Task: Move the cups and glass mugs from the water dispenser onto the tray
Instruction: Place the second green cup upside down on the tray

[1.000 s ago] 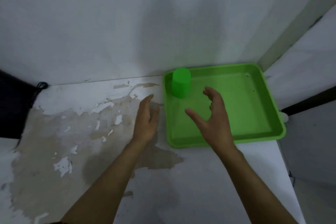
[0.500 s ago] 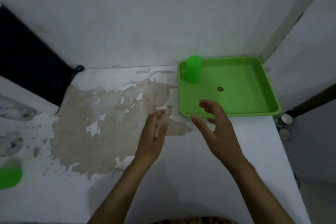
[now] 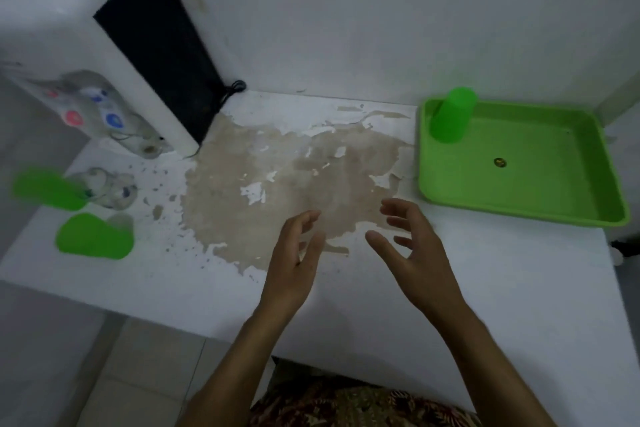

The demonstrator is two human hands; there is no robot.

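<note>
Green cups point(image 3: 48, 189): two are smearing at the left; I am not making out their rims.
Glass mugs point(image 3: 110, 185): blurring together; I cannot count them.
Tray mark point(image 3: 499, 162): too small to identify.
My forearms: running off the bottom edge.
Dispenser point(image 3: 86, 107): its top is getting cut off.

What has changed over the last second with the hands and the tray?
Both hands pulled back off the green tray and leftward: the left hand and right hand now hover, open and empty, over the stained tabletop. Nothing was picked up. One green cup stays in the tray's corner.
</note>
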